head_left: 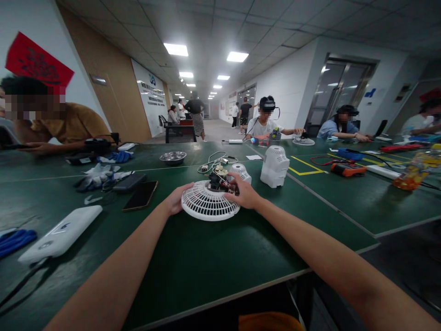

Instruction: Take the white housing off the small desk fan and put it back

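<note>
A round white fan grille [210,209] lies face down on the green table in front of me. On top of it sits a dark fan motor [216,181] with wires. My left hand [176,198] is closed around the grille's left rim; its fingertips are partly hidden behind it. My right hand [246,193] curves around the motor's right side, thumb over the grille and fingers at the motor. Just behind that hand is a small white vented cover [241,172]. A taller white plastic housing [274,166] stands farther right. A pale cable [215,158] loops behind the motor.
On the left lie a phone [140,196], a dark power bank [129,182], a white power bank [61,233] and gloves [99,177]. A metal bowl [172,158] stands at the back. An orange multimeter [347,169] and a bottle [416,170] are right. Other people sit around the table.
</note>
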The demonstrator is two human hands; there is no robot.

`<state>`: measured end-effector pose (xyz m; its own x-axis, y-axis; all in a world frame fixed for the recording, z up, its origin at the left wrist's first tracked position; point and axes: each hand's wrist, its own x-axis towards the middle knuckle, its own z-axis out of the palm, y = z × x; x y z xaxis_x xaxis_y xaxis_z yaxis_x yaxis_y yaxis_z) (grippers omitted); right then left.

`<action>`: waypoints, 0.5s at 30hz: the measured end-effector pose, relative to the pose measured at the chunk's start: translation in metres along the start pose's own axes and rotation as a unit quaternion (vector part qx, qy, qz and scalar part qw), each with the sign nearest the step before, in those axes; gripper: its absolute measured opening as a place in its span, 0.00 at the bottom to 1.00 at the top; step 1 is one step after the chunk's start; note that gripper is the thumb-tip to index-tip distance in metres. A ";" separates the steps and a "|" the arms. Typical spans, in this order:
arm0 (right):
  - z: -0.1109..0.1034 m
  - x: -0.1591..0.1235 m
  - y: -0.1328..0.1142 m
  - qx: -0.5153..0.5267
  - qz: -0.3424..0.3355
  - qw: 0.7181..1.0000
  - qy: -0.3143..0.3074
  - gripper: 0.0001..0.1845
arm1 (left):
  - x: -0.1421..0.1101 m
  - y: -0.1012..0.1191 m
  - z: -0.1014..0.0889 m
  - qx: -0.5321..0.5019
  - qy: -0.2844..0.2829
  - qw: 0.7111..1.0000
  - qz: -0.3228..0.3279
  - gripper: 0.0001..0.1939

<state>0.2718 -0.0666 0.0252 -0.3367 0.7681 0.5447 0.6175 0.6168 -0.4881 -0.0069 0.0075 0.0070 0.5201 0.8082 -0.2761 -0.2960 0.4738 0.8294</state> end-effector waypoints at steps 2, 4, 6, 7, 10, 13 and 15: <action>0.000 0.000 0.000 -0.016 -0.007 1.000 -0.013 0.45 | 0.005 -0.001 -0.002 0.006 0.019 1.000 0.001 0.13; -0.002 0.001 -0.001 -0.029 -0.019 0.999 -0.023 0.46 | 0.010 -0.003 -0.006 0.006 0.042 0.999 0.008 0.12; -0.005 0.003 0.000 -0.032 -0.034 0.999 -0.028 0.41 | 0.015 -0.004 -0.009 0.004 0.060 0.998 0.018 0.12; -0.008 0.005 0.002 -0.034 -0.039 0.998 -0.020 0.37 | 0.017 -0.004 -0.011 0.004 0.065 0.998 0.022 0.12; -0.015 0.009 0.017 -0.080 -0.019 0.994 0.071 0.29 | 0.019 -0.006 -0.010 0.012 0.083 0.996 0.035 0.12; -0.018 0.010 0.042 -0.164 0.059 0.971 0.160 0.32 | 0.020 -0.007 -0.008 0.033 0.102 0.992 0.069 0.09; -0.016 0.010 0.058 -0.192 0.110 0.962 0.163 0.37 | 0.021 -0.008 -0.008 0.060 0.105 0.987 0.103 0.08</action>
<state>0.3154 -0.0260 0.0132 0.0345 0.7398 0.6719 0.8862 0.2881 -0.3628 0.0002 0.0238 -0.0097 0.2779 0.9438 -0.1790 -0.2754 0.2568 0.9264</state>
